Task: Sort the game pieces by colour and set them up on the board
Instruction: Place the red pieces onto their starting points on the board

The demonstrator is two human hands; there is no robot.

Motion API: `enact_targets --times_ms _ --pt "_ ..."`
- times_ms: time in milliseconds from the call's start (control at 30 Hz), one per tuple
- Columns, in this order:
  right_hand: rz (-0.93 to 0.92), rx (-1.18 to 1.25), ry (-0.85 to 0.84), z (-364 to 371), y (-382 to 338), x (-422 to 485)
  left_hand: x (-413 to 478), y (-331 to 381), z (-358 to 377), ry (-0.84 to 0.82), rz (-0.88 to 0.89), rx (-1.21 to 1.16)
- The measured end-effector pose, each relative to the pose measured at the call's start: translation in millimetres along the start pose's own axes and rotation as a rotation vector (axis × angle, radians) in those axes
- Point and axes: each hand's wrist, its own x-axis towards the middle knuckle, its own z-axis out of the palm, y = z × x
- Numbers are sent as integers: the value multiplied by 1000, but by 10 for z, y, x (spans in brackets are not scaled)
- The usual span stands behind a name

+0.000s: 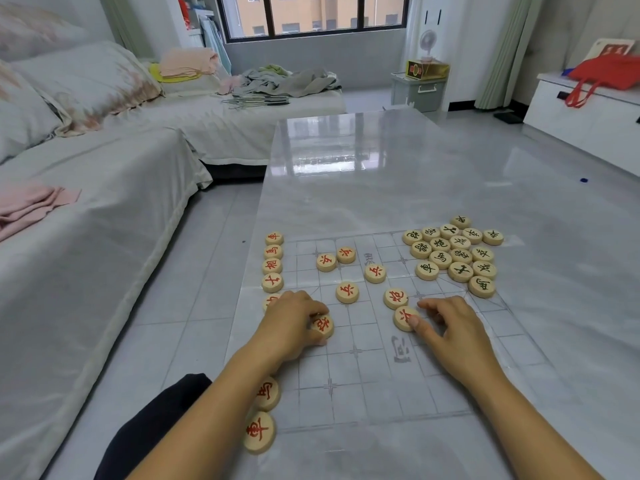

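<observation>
Place: a home living room.
Seating: long sofa under a pale grey cloth cover (104, 188), backed by large soft cushions (79, 81).
Laundry: folded pink cloth (31, 206) on the seat; crumpled grey and green clothes (287, 79) heaped further along.
Window: wide dark-framed window (313, 15) facing an orange apartment block.
Furniture: glossy grey marble-look counter (381, 174); low white cabinet (581, 116) bearing a red fabric bag (606, 76).
Appliance: small white fan (428, 43).
Floor: pale grey tiles (194, 271).

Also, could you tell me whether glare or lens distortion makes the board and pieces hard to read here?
Head view: window glare streaks the glossy grey tabletop beyond the clear plastic grid board, its lines faint; wide-angle bending stretches the round wooden red-lettered pieces at bottom; the black-lettered pieces read sharply; the left hand and right hand each partly cover a red-lettered piece.
</observation>
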Motion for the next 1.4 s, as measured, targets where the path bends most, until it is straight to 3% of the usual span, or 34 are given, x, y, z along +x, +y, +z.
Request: enact_targets --times_ms 267,500,733,1000,1167,1300,1400 --pt "2 -13 17 5 -10 -9 -120 -23 -13 -134 133 -14" --pt "41 -94 -25 4 -84 197 -114 1 9 -1 27 -91" --pt "125 -337 -167 142 -463 569 25 -58 -49 38 -7 -39" --pt "-202 -130 -272 147 -853 -190 478 -173 -272 114 -118 -244" --pt "-266 -83 -268 399 -732 -484 897 -43 -226 92 -141 -255" --pt "-322 -79 -225 466 -667 -493 1007 309 -22 18 -48 -395" --pt "-321 -61 -232 464 -646 -481 1068 272 -88 73 -34 -422"
